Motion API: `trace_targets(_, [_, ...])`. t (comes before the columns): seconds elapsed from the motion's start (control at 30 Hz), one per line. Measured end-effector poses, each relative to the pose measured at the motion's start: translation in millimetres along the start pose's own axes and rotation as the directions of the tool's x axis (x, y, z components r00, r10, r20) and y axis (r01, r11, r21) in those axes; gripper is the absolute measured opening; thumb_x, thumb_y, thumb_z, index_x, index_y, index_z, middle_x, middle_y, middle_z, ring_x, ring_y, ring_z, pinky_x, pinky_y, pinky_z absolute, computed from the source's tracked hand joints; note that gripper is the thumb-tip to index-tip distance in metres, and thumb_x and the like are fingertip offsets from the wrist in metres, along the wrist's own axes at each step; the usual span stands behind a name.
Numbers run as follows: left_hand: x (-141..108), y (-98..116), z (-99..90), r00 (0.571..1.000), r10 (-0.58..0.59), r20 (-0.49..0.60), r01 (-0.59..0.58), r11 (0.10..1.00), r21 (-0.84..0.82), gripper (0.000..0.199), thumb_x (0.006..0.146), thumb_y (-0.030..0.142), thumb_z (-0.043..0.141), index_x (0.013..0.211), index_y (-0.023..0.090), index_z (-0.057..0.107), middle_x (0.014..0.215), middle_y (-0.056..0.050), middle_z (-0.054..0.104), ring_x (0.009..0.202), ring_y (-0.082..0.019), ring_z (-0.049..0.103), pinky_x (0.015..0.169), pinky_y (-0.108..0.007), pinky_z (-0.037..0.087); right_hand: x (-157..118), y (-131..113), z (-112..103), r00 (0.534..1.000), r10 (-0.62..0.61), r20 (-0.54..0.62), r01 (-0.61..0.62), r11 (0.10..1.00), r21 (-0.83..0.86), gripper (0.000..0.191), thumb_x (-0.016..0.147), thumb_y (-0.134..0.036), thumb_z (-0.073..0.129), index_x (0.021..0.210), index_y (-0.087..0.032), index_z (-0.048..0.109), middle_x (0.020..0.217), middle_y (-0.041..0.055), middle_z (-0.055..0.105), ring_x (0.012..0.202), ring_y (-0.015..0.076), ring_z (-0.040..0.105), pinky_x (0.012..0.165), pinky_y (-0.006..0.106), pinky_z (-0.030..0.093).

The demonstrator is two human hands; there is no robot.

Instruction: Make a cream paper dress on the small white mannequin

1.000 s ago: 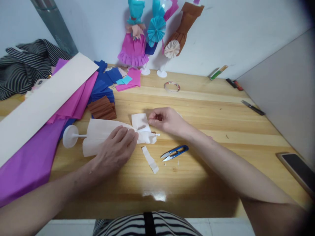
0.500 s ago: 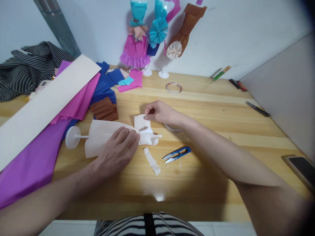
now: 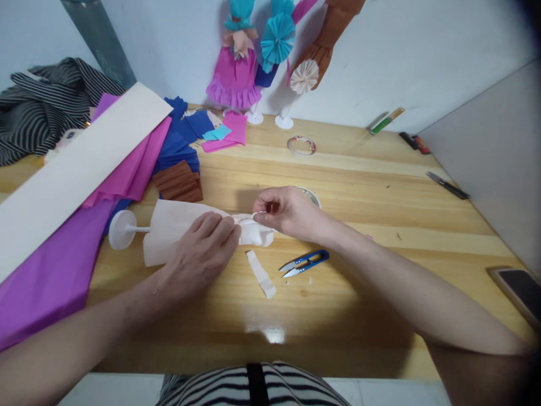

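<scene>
A small mannequin stand (image 3: 122, 229) lies on its side, wrapped in a pale paper dress (image 3: 173, 223). My left hand (image 3: 207, 242) presses over the dress at its waist, fingers curled round it. At the bodice, my right hand (image 3: 283, 211) pinches the edge of a pale paper piece (image 3: 246, 220) that lies folded against the dress top. Just in front of the bodice is a loose pale paper strip (image 3: 261, 275). Beside it rest blue thread snips (image 3: 304, 263).
Crepe paper in purple (image 3: 71, 276), pink, blue and brown (image 3: 180, 181) lies at left beneath a long white strip (image 3: 84, 169). Dressed mannequins (image 3: 236, 76) stand by the wall. A bracelet-like ring (image 3: 301, 145), a knife (image 3: 448, 185) and a phone (image 3: 518, 290) are further right.
My right hand has moved toward me, bringing the raised paper piece down onto the bodice. My left hand keeps its hold on the waist. The view has shifted slightly.
</scene>
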State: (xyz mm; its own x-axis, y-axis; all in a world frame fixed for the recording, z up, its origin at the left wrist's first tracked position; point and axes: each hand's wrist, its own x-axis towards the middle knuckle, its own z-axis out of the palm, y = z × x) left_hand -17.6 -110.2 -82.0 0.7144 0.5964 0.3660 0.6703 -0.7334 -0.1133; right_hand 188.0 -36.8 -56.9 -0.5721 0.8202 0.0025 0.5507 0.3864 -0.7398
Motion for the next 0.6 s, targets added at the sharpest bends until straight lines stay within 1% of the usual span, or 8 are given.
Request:
trace_targets(0.13, [0.6, -1.4, -1.2, 0.999, -0.022, 0.05, 0.023, 1.0, -0.021, 0.026, 0.085, 0.007, 0.045, 0.103, 0.006, 0.064, 0.096, -0.013, 0.058, 0.085, -0.025, 0.047, 0.076, -0.039, 0.051, -4.6, -6.3, -0.7, 1.0, -0.007, 0.024, 0.008, 0.999, -0.04, 0.011, 0.072, -0.009, 0.058, 0.063, -0.015, 0.061, 0.056, -0.0029, 0.056, 0.052, 0.0078, 0.048, 0.054, 0.021, 0.033])
trace_targets(0.33, [0.6, -1.9, -1.3, 0.996, -0.06, 0.072, 0.066, 0.994, -0.087, 0.02, 0.088, 0.011, 0.049, 0.101, 0.01, 0.064, 0.1, -0.012, 0.057, 0.088, -0.024, 0.048, 0.078, -0.037, 0.051, -10.5, -7.0, -1.4, 0.999, -0.027, 0.026, 0.031, 0.988, -0.151, 0.011, 0.073, -0.009, 0.059, 0.067, -0.015, 0.065, 0.064, 0.0001, 0.063, 0.056, 0.0093, 0.053, 0.054, 0.021, 0.033])
trace_targets(0.43, [-0.6, -1.8, -1.1, 0.995, -0.067, 0.076, 0.074, 0.992, -0.099, 0.018, 0.088, 0.013, 0.05, 0.1, 0.012, 0.064, 0.104, -0.013, 0.057, 0.091, -0.024, 0.048, 0.078, -0.036, 0.05, -12.0, -5.7, -2.3, 0.999, -0.027, 0.03, 0.032, 0.986, -0.162, 0.011, 0.072, -0.007, 0.06, 0.067, -0.015, 0.066, 0.065, 0.0006, 0.065, 0.058, 0.0098, 0.055, 0.056, 0.021, 0.035])
trace_targets(0.6, [-1.4, -1.9, 0.5, 0.998, -0.047, 0.05, 0.051, 0.996, -0.076, 0.014, 0.088, 0.013, 0.052, 0.096, 0.01, 0.063, 0.111, -0.013, 0.056, 0.09, -0.023, 0.048, 0.082, -0.036, 0.049, -12.8, -5.7, -3.9, 0.999, -0.008, 0.051, 0.016, 0.986, -0.169, 0.01, 0.073, -0.009, 0.061, 0.068, -0.015, 0.067, 0.065, 0.0011, 0.066, 0.058, 0.0101, 0.056, 0.057, 0.022, 0.036])
